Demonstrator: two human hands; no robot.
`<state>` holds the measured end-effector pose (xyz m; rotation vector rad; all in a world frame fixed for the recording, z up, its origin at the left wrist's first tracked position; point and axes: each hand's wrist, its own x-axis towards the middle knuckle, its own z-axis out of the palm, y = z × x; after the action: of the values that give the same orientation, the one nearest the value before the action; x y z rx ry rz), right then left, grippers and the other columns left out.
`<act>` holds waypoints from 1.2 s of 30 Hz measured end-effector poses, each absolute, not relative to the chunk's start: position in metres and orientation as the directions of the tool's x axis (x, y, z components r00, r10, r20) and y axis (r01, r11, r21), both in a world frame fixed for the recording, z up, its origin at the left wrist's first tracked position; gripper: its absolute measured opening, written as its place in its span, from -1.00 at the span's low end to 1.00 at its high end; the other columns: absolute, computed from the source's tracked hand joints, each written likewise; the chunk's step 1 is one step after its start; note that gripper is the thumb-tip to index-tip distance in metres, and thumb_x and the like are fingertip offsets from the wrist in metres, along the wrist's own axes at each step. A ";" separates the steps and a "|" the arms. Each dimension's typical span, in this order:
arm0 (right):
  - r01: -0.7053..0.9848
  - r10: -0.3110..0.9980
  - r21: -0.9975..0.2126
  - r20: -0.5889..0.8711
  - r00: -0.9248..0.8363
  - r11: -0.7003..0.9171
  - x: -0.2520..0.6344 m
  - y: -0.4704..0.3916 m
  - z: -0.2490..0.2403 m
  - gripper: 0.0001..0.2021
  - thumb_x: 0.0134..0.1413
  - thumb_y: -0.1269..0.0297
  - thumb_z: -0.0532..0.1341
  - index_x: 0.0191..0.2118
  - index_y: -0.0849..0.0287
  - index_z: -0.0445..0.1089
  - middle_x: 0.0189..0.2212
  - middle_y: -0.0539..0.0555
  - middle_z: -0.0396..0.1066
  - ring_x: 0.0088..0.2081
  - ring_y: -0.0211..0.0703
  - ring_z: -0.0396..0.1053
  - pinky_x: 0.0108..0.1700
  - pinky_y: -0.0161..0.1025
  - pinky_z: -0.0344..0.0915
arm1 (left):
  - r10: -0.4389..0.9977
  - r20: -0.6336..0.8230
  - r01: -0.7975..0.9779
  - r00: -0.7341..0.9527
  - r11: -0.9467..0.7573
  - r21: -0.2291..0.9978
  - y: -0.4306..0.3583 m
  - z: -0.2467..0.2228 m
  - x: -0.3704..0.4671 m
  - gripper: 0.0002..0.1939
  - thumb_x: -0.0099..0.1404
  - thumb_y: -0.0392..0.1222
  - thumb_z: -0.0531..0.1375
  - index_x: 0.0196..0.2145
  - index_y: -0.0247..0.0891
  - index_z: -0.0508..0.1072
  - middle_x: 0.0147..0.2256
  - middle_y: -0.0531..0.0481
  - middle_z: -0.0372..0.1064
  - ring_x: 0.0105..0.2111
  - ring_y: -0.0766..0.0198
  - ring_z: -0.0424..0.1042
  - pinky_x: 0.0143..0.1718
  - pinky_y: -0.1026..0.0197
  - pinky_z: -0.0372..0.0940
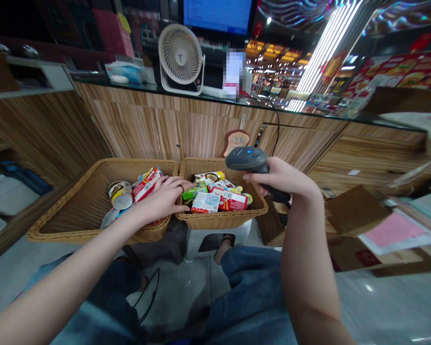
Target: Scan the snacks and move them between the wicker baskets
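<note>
My right hand is wrapped round the handle of a dark barcode scanner, whose head hangs over the right wicker basket. Snack packets fill that basket, among them a green packet, a white-and-red box and a red box. My left hand is over the adjoining rims, its spread fingers reaching to the green packet; nothing is held in it. Under and beside it, the left wicker basket holds a red-and-white box and round tubs.
Behind the baskets stands a wood-grain counter with a white fan, a monitor and a phone. A white stool supports the right basket. Open cardboard boxes are at the right.
</note>
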<state>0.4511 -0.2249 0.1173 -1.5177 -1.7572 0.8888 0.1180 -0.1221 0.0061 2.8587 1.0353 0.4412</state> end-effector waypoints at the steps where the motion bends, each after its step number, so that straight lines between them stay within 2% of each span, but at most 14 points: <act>1: 0.580 0.990 -0.808 0.030 -0.140 0.106 0.456 -0.224 0.119 -0.75 0.01 0.07 0.41 -0.35 0.15 0.50 -0.67 -0.05 0.43 -0.65 -0.24 0.36 -0.60 -0.33 0.27 | 0.619 0.192 0.599 0.761 -0.785 0.156 -0.119 0.008 0.126 -0.29 0.23 0.04 0.42 0.31 0.00 0.44 0.31 -0.14 0.41 0.37 -0.15 0.24 0.42 -0.27 -0.05; 4: 0.657 0.984 -0.736 0.067 -0.164 0.160 0.463 -0.224 0.115 -0.75 0.05 0.05 0.40 -0.37 0.14 0.51 -0.64 -0.02 0.46 -0.59 -0.15 0.43 -0.53 -0.28 0.34 | 0.586 0.040 0.578 0.810 -0.807 0.122 -0.111 0.012 0.145 -0.22 0.16 -0.05 0.45 0.33 0.04 0.42 0.36 -0.15 0.36 0.44 -0.17 0.15 0.45 -0.33 -0.17; 7: 0.683 0.961 -0.676 0.203 -0.190 0.278 0.458 -0.229 0.104 -0.79 0.07 0.12 0.40 -0.31 0.16 0.58 -0.43 0.05 0.61 -0.32 0.01 0.59 -0.26 -0.18 0.50 | 0.564 -0.090 0.570 0.821 -0.818 0.072 -0.102 0.008 0.157 -0.14 0.11 -0.11 0.45 0.36 0.01 0.38 0.41 -0.20 0.28 0.46 -0.23 0.08 0.44 -0.43 -0.22; 9: 0.666 0.946 -0.671 0.240 -0.218 0.324 0.455 -0.236 0.096 -0.79 0.08 0.19 0.39 -0.19 0.17 0.63 -0.23 0.07 0.66 -0.13 0.08 0.61 -0.05 -0.12 0.52 | 0.547 -0.112 0.556 0.830 -0.828 0.077 -0.097 0.003 0.162 -0.12 0.12 -0.10 0.43 0.39 0.01 0.35 0.45 -0.21 0.21 0.48 -0.23 0.05 0.44 -0.46 -0.24; 12: 0.657 0.946 -0.682 0.205 -0.250 0.321 0.452 -0.245 0.090 -0.80 0.09 0.24 0.38 -0.17 0.16 0.63 -0.19 0.05 0.67 -0.09 0.10 0.60 0.03 -0.09 0.51 | 0.554 -0.085 0.561 0.828 -0.818 0.130 -0.094 -0.005 0.167 -0.14 0.11 -0.09 0.42 0.37 0.04 0.37 0.46 -0.19 0.18 0.48 -0.22 0.05 0.44 -0.47 -0.23; 15: 0.631 0.946 -0.705 0.231 -0.228 0.324 0.450 -0.246 0.088 -0.76 0.10 0.27 0.36 -0.10 0.16 0.63 -0.11 0.06 0.67 -0.03 0.10 0.59 0.13 -0.04 0.47 | 0.583 -0.057 0.584 0.810 -0.797 0.156 -0.094 -0.009 0.169 -0.20 0.06 -0.10 0.44 0.28 -0.03 0.46 0.45 -0.24 0.18 0.47 -0.27 0.05 0.43 -0.47 -0.20; 18: 0.627 0.949 -0.714 0.261 -0.177 0.313 0.446 -0.239 0.086 -0.72 0.11 0.28 0.34 -0.05 0.21 0.61 -0.05 0.12 0.66 0.01 0.11 0.58 0.17 -0.01 0.45 | 0.569 0.025 0.557 0.822 -0.812 0.173 -0.092 -0.008 0.169 -0.21 0.00 -0.09 0.47 0.23 -0.10 0.48 0.44 -0.24 0.19 0.45 -0.27 0.07 0.45 -0.36 -0.14; 21: 0.637 0.960 -0.722 0.253 -0.120 0.270 0.442 -0.231 0.078 -0.65 0.07 0.19 0.40 -0.03 0.23 0.60 -0.07 0.17 0.66 -0.01 0.12 0.58 0.15 0.00 0.46 | 0.583 0.169 0.550 0.795 -0.809 0.205 -0.089 -0.001 0.167 -0.15 0.01 -0.03 0.47 0.26 -0.12 0.41 0.37 -0.23 0.27 0.39 -0.20 0.17 0.42 -0.22 -0.01; 24: 0.649 0.964 -0.723 0.260 -0.061 0.236 0.443 -0.226 0.067 -0.59 0.06 0.11 0.41 -0.02 0.24 0.59 -0.08 0.20 0.66 -0.04 0.13 0.58 0.10 0.01 0.47 | 0.664 0.371 0.640 0.649 -0.741 0.205 -0.088 0.004 0.165 -0.16 0.12 0.03 0.44 0.31 -0.17 0.33 0.26 -0.24 0.36 0.30 -0.17 0.26 0.39 -0.22 0.00; 27: 0.673 0.950 -0.700 0.313 -0.016 0.242 0.446 -0.221 0.055 -0.61 0.07 0.14 0.38 -0.02 0.24 0.56 -0.08 0.21 0.65 -0.04 0.13 0.57 0.06 -0.01 0.46 | 0.690 0.541 0.733 0.480 -0.655 0.185 -0.091 0.004 0.164 -0.18 0.21 0.01 0.40 0.35 -0.21 0.26 0.26 -0.30 0.36 0.30 -0.20 0.23 0.41 -0.27 -0.11; 32: 0.708 0.930 -0.655 0.366 -0.005 0.262 0.439 -0.211 0.040 -0.66 0.06 0.22 0.36 -0.04 0.24 0.55 -0.11 0.21 0.63 -0.07 0.10 0.56 0.05 -0.03 0.43 | 0.679 0.631 0.802 0.375 -0.579 0.146 -0.098 0.001 0.163 -0.19 0.27 -0.11 0.35 0.40 -0.23 0.21 0.31 -0.33 0.30 0.36 -0.24 0.17 0.45 -0.32 -0.24; 36: 0.759 0.934 -0.599 0.356 -0.030 0.253 0.429 -0.207 0.039 -0.72 0.03 0.29 0.39 -0.10 0.22 0.56 -0.18 0.17 0.61 -0.13 0.07 0.56 -0.02 -0.08 0.43 | 0.682 0.646 0.819 0.345 -0.554 0.147 -0.097 -0.002 0.159 -0.20 0.28 -0.08 0.33 0.41 -0.21 0.20 0.31 -0.31 0.30 0.35 -0.23 0.18 0.46 -0.31 -0.22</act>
<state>0.4289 -0.2067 0.0385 -1.5467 -1.8268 0.3173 0.1593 -0.0967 -0.0017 2.7360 1.5510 1.1403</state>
